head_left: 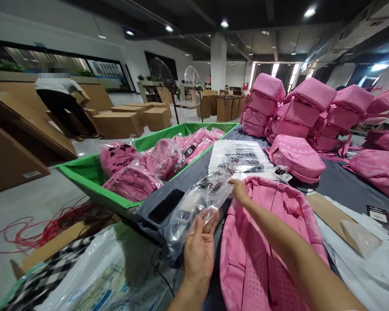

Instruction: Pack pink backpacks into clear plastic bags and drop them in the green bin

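A clear plastic bag (194,201) with dark printing stretches between my hands above the table's near left part. My right hand (241,191) pinches its upper edge. Loosely curled, palm up, my left hand (201,244) holds the lower end, with plastic over its fingertips. Under my right forearm lies a pink backpack (236,255), straps and perforated back panel facing up. Just beyond the hands sits a stack of printed clear bags (220,151). A black phone (167,206) rests on the table left of the held bag.
A green-rimmed bin (123,200) with bagged pink backpacks (132,181) borders the table's left side. Stacked pink backpacks (298,114) stand at the back right. White sheets (346,242) lie at right. Cardboard boxes (118,125) and a bending person (60,95) are beyond.
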Available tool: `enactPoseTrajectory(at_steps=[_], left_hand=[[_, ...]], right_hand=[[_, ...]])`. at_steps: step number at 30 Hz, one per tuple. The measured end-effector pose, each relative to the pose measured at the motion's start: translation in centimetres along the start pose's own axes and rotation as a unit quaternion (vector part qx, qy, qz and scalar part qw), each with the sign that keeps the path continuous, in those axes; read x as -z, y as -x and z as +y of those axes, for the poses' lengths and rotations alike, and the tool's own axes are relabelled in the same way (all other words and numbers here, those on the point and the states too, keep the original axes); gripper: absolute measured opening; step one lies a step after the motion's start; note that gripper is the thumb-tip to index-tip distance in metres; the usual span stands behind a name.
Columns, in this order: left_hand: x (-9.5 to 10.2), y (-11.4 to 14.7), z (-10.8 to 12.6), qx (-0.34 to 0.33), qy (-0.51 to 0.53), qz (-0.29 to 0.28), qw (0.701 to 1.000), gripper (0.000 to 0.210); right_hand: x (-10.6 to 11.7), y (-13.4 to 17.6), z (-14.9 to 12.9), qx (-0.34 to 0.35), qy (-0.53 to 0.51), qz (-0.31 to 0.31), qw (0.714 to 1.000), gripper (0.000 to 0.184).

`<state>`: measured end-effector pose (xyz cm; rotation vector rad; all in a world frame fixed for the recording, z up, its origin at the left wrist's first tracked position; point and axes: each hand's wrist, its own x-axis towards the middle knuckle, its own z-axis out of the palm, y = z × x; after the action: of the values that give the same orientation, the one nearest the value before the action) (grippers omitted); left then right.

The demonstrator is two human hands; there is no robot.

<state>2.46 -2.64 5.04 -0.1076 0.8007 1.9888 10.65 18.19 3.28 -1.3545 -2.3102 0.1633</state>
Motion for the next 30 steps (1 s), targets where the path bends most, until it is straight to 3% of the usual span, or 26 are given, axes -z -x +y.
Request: enactPoseTrajectory(at_steps=[2, 4, 6, 8, 10, 12, 14, 15, 18, 21, 23, 26, 28, 30], left_hand=[[0.9, -0.9, 0.5, 0.011, -0.023, 0.030, 0.999, 0.028], [1.6, -1.7, 0.3, 0.068, -0.059, 0.050, 0.995, 0.030], [2.0, -2.3, -0.5, 0.120, -0.083, 0.042, 0.988, 0.031], [1.9, -2.6, -1.7, 0.142, -0.087, 0.012, 0.986, 0.029], [1.6, -2.6, -2.8, 0.149, -0.089, -0.009, 0.985, 0.019], [1.6, -2.6, -3.8, 0.153, -0.101, -0.021, 0.983, 0.011], [1.8, -2.5, -4.6, 0.151, -0.126, -0.031, 0.980, 0.029], [1.9, -2.4, -4.9, 0.145, -0.142, -0.034, 0.979, 0.039], [2.2, -1.5, -5.5, 0.111, -0.196, -0.060, 0.973, 0.054], [2.4, 0.0, -5.3, 0.068, -0.244, -0.102, 0.962, 0.055], [2.7, 0.9, -4.9, 0.041, -0.263, -0.103, 0.958, 0.055], [3.5, 1.4, -4.2, 0.006, -0.281, -0.081, 0.956, 0.054], [4.0, 1.2, -3.9, -0.015, -0.293, -0.082, 0.952, 0.053], [4.1, 0.9, -3.8, -0.032, -0.310, -0.100, 0.945, 0.057]], right_hand=[[3.7, -2.3, 1.7, -0.022, 0.017, 0.036, 0.999, 0.035], [8.1, -3.8, 4.1, -0.005, 0.047, 0.072, 0.996, 0.034], [12.3, -3.7, 7.4, 0.082, 0.130, 0.113, 0.982, 0.033], [15.5, -1.5, 11.1, 0.184, 0.247, 0.118, 0.944, 0.031], [17.6, 2.5, 14.7, 0.229, 0.343, 0.044, 0.910, 0.028], [18.6, 7.8, 17.0, 0.221, 0.380, -0.092, 0.893, 0.021], [18.5, 12.9, 17.0, 0.196, 0.347, -0.196, 0.896, 0.012], [18.0, 15.0, 16.1, 0.187, 0.311, -0.210, 0.908, 0.009], [15.3, 18.4, 10.7, 0.216, 0.164, -0.122, 0.955, 0.027], [11.9, 18.2, 5.2, 0.266, 0.034, -0.037, 0.963, 0.048], [9.9, 17.5, 3.1, 0.258, -0.018, -0.023, 0.966, 0.044], [7.9, 16.8, 2.0, 0.228, -0.089, -0.083, 0.966, 0.010], [7.1, 16.7, 1.7, 0.194, -0.152, -0.153, 0.957, 0.014], [6.4, 16.5, 1.1, 0.134, -0.241, -0.207, 0.939, 0.035]])
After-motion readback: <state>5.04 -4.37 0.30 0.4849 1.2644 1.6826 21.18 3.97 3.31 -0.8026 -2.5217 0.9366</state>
